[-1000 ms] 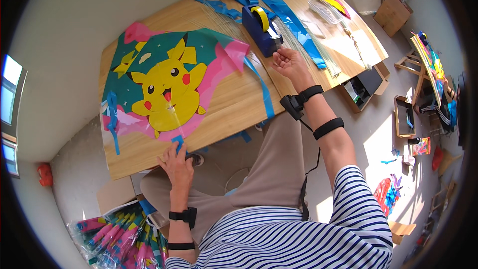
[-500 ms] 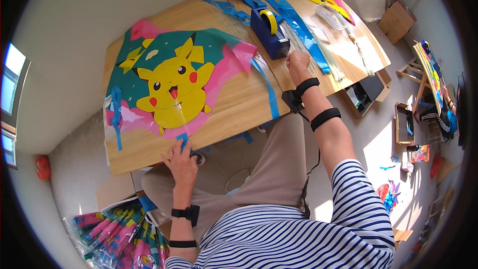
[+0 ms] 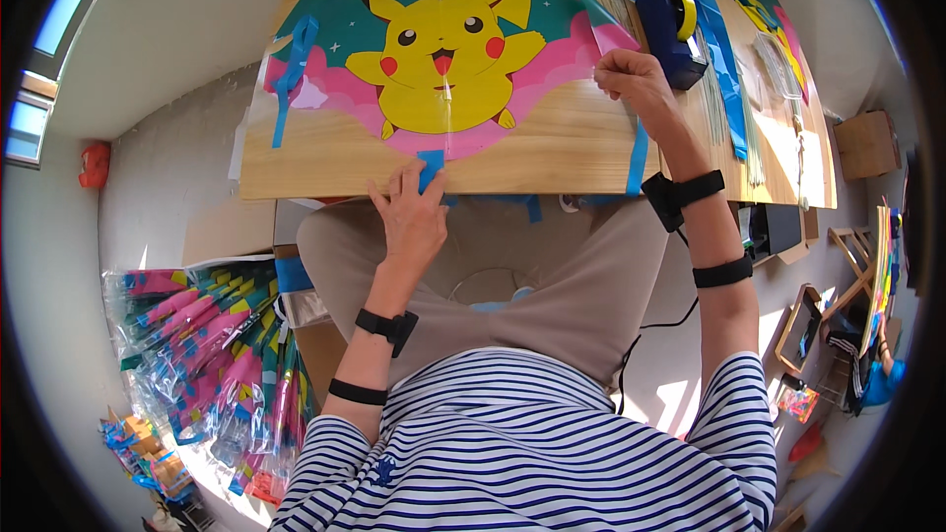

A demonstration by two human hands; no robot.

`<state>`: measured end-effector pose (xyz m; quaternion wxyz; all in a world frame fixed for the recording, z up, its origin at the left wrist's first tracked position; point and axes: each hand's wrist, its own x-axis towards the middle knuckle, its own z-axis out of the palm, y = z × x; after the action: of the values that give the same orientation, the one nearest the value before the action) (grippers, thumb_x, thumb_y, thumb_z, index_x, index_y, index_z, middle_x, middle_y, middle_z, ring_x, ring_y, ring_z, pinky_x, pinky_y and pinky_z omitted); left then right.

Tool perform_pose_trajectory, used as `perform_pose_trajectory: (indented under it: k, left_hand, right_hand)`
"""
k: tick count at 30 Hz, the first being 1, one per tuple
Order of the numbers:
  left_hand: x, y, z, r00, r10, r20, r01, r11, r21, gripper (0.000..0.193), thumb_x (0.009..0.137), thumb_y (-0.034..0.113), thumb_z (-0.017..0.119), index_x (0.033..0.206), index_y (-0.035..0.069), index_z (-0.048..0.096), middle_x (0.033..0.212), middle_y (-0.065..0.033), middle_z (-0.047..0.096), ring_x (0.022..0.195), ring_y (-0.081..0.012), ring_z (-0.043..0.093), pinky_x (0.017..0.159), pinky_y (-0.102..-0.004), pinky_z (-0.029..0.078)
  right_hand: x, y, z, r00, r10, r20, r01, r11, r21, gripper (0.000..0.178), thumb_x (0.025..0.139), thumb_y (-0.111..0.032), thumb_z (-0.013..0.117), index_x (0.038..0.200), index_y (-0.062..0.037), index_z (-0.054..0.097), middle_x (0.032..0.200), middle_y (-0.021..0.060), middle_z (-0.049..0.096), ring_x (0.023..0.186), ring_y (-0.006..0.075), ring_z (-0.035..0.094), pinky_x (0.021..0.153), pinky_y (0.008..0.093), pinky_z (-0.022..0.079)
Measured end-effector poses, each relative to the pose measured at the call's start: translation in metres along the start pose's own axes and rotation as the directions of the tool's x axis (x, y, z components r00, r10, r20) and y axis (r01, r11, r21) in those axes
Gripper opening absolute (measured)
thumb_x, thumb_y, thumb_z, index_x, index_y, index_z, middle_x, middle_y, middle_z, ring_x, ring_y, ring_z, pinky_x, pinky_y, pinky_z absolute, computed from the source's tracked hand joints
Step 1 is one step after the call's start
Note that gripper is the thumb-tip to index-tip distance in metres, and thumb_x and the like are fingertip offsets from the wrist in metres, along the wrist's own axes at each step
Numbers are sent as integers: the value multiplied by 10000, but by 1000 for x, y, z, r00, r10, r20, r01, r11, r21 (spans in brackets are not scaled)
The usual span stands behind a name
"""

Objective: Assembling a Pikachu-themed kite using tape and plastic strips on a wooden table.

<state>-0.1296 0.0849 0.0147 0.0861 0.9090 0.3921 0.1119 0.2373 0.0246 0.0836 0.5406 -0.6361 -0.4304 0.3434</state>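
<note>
Wooden table point(image 3: 552, 143) is seen from above, with a colourful cartoon sheet point(image 3: 443, 49) laid flat on it, a yellow character printed at its middle. Left hand point(image 3: 414, 222) is stretched forward from the lap to the near table edge, palm down, fingers spread a little and pressed on a short piece of blue tape point(image 3: 431, 169) at the sheet's lower tip; nothing is gripped. Right hand point(image 3: 636, 84) is raised over the sheet's right corner, wrist bent, fingers curled together into a loose fist, apparently pinched on the pink corner edge, though what sits between them cannot be told. Just beyond the right hand a dark blue tape dispenser point(image 3: 670, 30) with a yellow roll is stood on the table. Blue tape strips point(image 3: 724, 69) are laid to its right. Black bands are worn on both wrists and forearms. Packed colourful kites point(image 3: 212, 355) are piled on the floor at the left.
</note>
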Motion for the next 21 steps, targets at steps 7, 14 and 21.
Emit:
perform_pose_trajectory:
  k: [7,14,21]
  left_hand:
    - [-2,2,-4,1000,9,-27,-9,1000,-21,544,750,121,770,1267,122,599,1176,-109,480,1214,-340,440,1096,-747,174]
    - [-6,4,3,998,-20,-57,17,998,-58,562,750,118,756,1288,109,593,1097,-102,476,1126,-329,470,1094,-754,168]
    - [-6,-1,9,993,-9,-120,4,999,-45,612,706,98,791,1286,136,599,1068,-78,462,1084,-305,466,1098,-732,172]
  right_hand:
    - [25,-29,122,897,-65,438,284,843,-457,73,765,-78,671,751,-17,633,747,107,639,704,240,598,635,374,461]
    - [55,-12,191,721,6,692,543,617,-570,53,735,-70,662,738,-26,634,787,139,635,770,342,610,656,441,466]
    - [64,-1,216,662,17,749,632,524,-571,43,709,-65,615,679,-35,612,711,149,613,714,351,599,610,450,452]
